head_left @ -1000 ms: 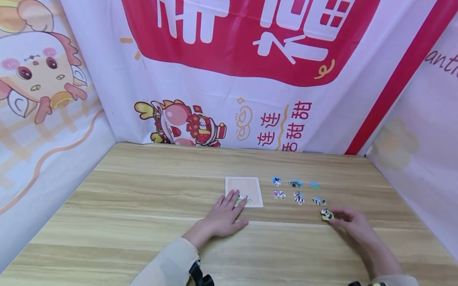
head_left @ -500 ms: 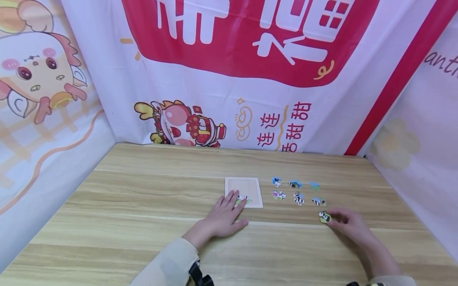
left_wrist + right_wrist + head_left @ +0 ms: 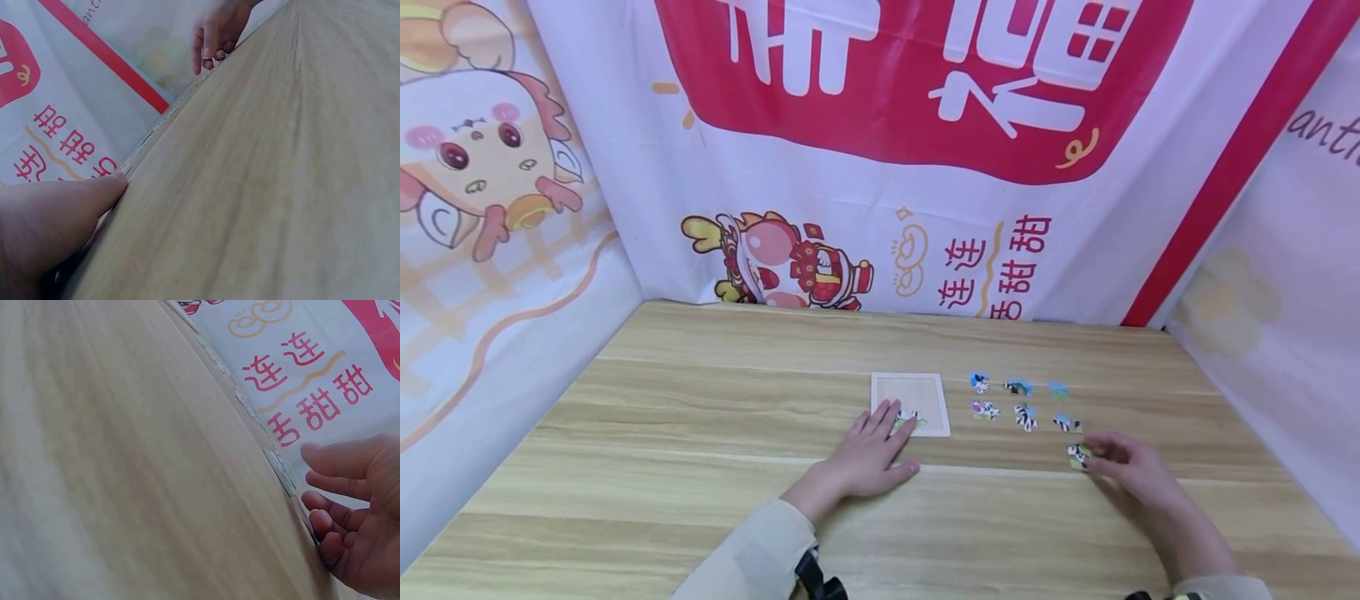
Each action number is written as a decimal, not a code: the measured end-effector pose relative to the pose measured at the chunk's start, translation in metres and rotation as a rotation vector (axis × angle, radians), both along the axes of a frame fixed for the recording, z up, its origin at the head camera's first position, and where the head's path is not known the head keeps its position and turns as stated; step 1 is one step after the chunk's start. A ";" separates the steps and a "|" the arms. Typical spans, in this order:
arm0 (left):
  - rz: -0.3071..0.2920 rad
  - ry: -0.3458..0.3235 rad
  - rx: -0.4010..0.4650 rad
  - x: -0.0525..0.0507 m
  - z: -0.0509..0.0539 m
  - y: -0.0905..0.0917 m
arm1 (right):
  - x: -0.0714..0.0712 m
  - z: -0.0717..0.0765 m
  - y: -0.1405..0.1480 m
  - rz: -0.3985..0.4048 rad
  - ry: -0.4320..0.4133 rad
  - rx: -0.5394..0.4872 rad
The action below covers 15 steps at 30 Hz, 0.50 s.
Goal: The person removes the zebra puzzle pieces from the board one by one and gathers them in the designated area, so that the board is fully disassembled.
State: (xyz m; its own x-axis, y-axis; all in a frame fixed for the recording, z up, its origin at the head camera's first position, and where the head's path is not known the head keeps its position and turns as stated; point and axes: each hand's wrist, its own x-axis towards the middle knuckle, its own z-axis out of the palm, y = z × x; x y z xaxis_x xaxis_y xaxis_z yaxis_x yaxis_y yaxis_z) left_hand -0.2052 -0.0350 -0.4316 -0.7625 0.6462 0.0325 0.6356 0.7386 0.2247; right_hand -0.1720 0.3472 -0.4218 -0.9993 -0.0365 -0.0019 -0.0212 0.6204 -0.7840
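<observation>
My left hand (image 3: 867,454) lies flat with spread fingers over the lower left of a square, pale wooden puzzle tray (image 3: 943,404). A green and white puzzle piece (image 3: 909,414) shows in the tray between its fingers. At the right, my right hand (image 3: 1138,471) hovers close beside a puzzle piece with a panda picture (image 3: 1078,455), which lies on the table. In the right wrist view, a gap shows between the thumb (image 3: 322,456) and that piece (image 3: 280,470), and the loosely bent fingers hold nothing.
Several loose puzzle pieces, among them a zebra-striped piece (image 3: 1026,417) and a blue-green piece (image 3: 1058,389), lie in two rows right of the tray. The wood-grain table (image 3: 700,400) meets printed cloth hangings (image 3: 820,175) at its back and sides.
The panda piece shifted slightly left in the right hand's fingers, went down flat on the table, and was let go. The left hand has stayed in place.
</observation>
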 end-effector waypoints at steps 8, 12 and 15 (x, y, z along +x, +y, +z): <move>0.019 0.007 0.050 -0.002 -0.002 0.001 | -0.004 0.018 -0.012 0.020 0.016 -0.032; 0.035 0.046 0.100 -0.005 -0.002 0.000 | -0.011 0.033 -0.029 0.021 0.011 0.052; 0.063 0.062 0.133 -0.008 -0.002 -0.002 | -0.016 0.041 -0.046 0.058 0.002 0.056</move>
State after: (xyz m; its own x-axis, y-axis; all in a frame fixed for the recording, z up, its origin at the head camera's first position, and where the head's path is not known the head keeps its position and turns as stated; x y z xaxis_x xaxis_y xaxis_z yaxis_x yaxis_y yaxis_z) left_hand -0.2133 -0.0366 -0.4340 -0.7951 0.5841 0.1632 0.6048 0.7436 0.2851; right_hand -0.1877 0.3007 -0.3806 -0.9955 -0.0947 -0.0033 -0.0603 0.6610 -0.7480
